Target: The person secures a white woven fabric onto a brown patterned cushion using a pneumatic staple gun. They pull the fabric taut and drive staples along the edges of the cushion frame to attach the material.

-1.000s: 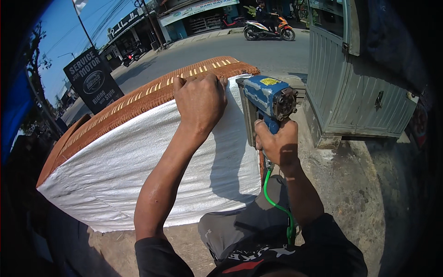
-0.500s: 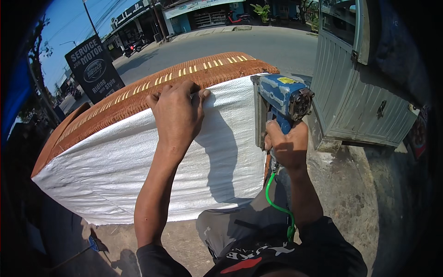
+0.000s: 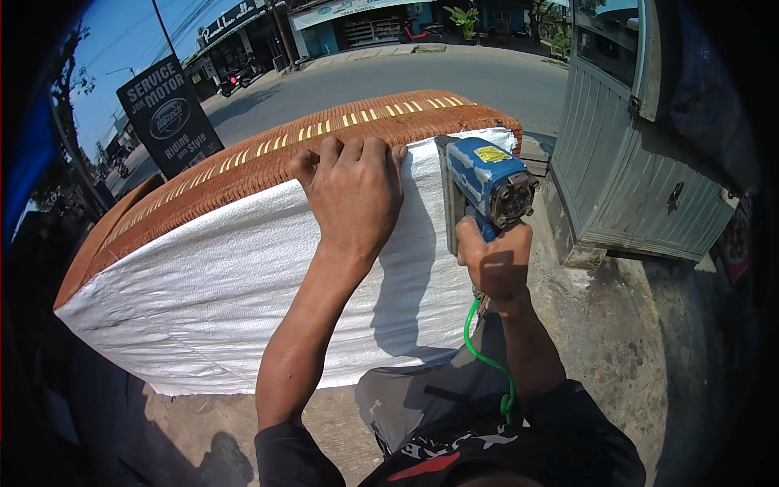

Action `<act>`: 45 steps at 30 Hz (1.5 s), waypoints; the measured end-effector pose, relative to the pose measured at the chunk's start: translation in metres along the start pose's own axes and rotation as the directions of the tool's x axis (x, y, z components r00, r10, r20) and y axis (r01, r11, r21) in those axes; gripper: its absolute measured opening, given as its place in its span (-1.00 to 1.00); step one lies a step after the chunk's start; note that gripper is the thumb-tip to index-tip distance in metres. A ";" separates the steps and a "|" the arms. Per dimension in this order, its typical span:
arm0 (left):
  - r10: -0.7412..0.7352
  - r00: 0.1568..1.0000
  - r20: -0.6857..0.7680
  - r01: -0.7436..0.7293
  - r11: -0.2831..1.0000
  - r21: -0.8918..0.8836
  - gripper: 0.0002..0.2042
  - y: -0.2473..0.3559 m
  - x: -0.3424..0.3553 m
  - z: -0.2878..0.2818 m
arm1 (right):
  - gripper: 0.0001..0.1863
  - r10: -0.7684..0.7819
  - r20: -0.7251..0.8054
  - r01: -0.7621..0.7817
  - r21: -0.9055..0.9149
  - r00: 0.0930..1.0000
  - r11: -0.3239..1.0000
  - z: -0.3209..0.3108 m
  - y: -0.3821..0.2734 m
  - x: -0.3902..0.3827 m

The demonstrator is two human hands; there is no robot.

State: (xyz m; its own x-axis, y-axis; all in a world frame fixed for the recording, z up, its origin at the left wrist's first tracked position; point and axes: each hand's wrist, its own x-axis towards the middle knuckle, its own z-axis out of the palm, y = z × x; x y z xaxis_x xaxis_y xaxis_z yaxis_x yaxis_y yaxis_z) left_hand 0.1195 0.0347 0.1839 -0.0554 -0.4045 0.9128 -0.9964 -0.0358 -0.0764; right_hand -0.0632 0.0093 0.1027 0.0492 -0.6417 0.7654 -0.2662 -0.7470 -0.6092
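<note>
A large upholstered piece [image 3: 191, 199], covered in ribbed brown fabric with a pale-dashed stripe, lies with its underside toward me. White woven sheeting [image 3: 211, 284] covers that underside. My left hand [image 3: 355, 199] is closed over the sheeting's upper edge, fingers curled onto the brown fabric; the fingertips are partly hidden. My right hand [image 3: 497, 258] grips the handle of a worn blue pneumatic staple gun [image 3: 487, 174]. Its nose is against or very near the sheeting by the upper right corner; contact is hard to tell. A green air hose [image 3: 493, 364] hangs from the handle.
To the right stands a grey metal cabinet [image 3: 625, 170] with a window above. Concrete floor [image 3: 617, 341] lies around my legs. Past the upholstered piece are a dark signboard [image 3: 169, 118], a road [image 3: 365, 77] and shopfronts.
My left hand has slid right along the sheeting's upper edge, closer to the staple gun. The gun has shifted slightly left relative to the corner, where more white sheeting now shows.
</note>
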 end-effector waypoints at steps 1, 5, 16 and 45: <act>-0.015 1.000 0.002 0.015 0.999 -0.029 -0.79 -0.007 -0.003 -0.004 | -0.79 0.115 0.013 -0.116 0.066 0.993 0.991 0.000 -0.006 0.001; -0.061 0.997 0.039 0.065 0.991 -0.118 -0.83 -0.033 -0.015 -0.025 | -0.83 0.254 0.101 -0.270 0.213 0.962 0.939 -0.002 -0.022 -0.002; 0.039 0.999 -0.028 -0.038 0.999 0.038 -0.94 -0.044 -0.012 -0.017 | -0.94 -0.142 0.078 0.154 -0.183 0.987 0.971 0.056 -0.018 -0.040; -0.040 0.993 -0.107 0.041 0.999 0.005 -0.91 -0.101 -0.036 -0.045 | -0.89 0.147 0.038 -0.152 0.158 0.988 0.976 0.116 -0.094 -0.052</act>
State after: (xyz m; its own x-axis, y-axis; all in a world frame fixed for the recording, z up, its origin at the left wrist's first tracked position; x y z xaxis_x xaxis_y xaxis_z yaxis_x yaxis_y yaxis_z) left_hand 0.2195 0.0940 0.1770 -0.0220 -0.3025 0.9529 -0.9976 -0.0565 -0.0410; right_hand 0.0707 0.0926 0.0961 0.0464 -0.7510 0.6587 -0.1156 -0.6590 -0.7432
